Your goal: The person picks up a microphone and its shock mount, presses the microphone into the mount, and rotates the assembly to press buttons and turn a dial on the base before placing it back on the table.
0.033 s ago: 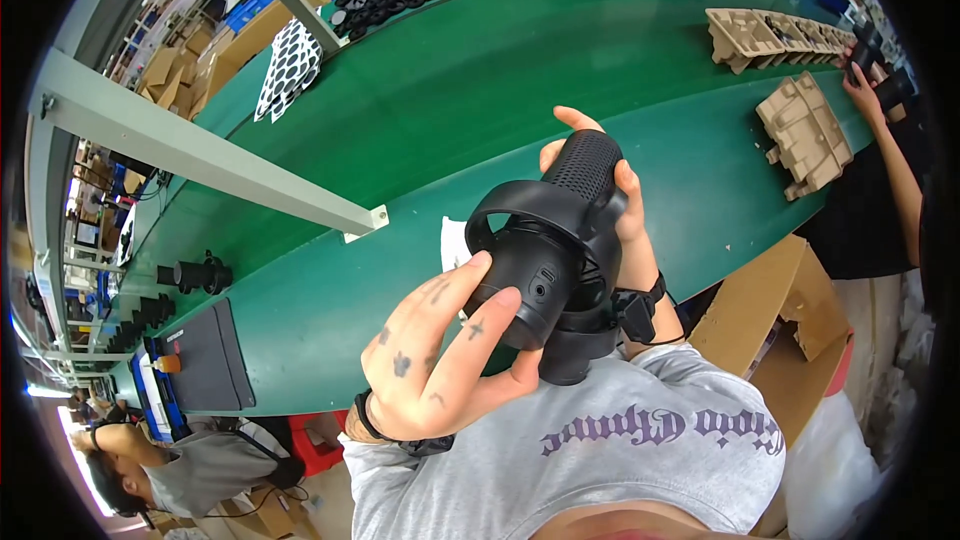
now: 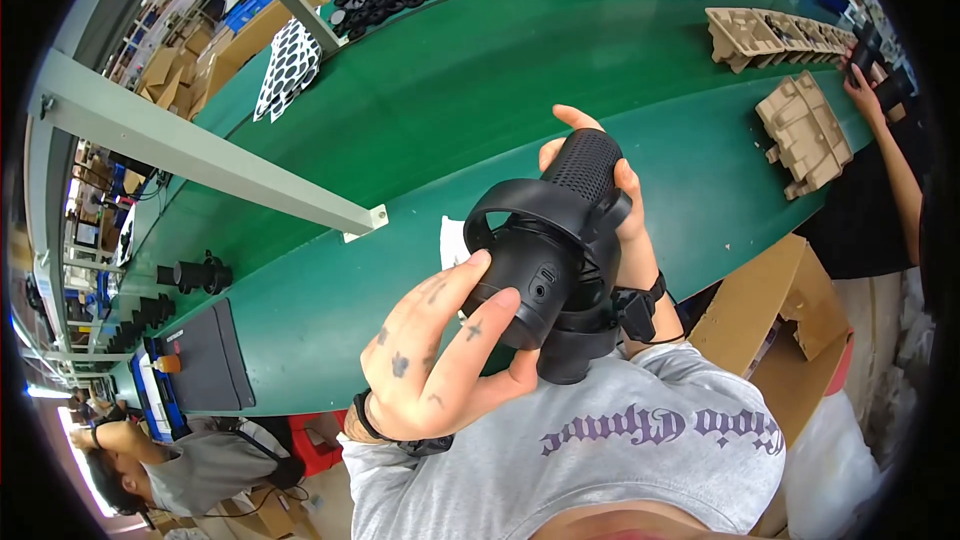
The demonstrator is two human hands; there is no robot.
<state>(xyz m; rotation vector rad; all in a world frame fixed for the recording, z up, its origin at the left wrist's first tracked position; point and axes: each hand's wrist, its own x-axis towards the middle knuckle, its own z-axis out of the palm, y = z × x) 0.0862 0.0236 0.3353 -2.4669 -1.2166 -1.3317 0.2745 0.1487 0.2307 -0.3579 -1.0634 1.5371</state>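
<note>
A black microphone [image 2: 532, 255] with a perforated grille and a curved mount is held up at a slant before my chest. My left hand [image 2: 430, 355] is closed on its smooth lower end, fingertips beside a small round port and a slot. Around the grille end, from behind, my right hand [image 2: 628, 202] is wrapped; its palm and some fingers are hidden by the microphone. A round black base part hangs under the body, against my shirt. Just behind the microphone, a piece of white paper [image 2: 453, 243] lies on the green table.
A green conveyor belt [image 2: 480, 80] runs behind the table [image 2: 700, 180]. A slanting metal post [image 2: 210, 155] stands at left. Moulded pulp trays [image 2: 803, 130] lie at right near another person's hands [image 2: 862, 90]. An opened cardboard box [image 2: 770, 330] stands at lower right. Black microphones [image 2: 200, 273] stand at left.
</note>
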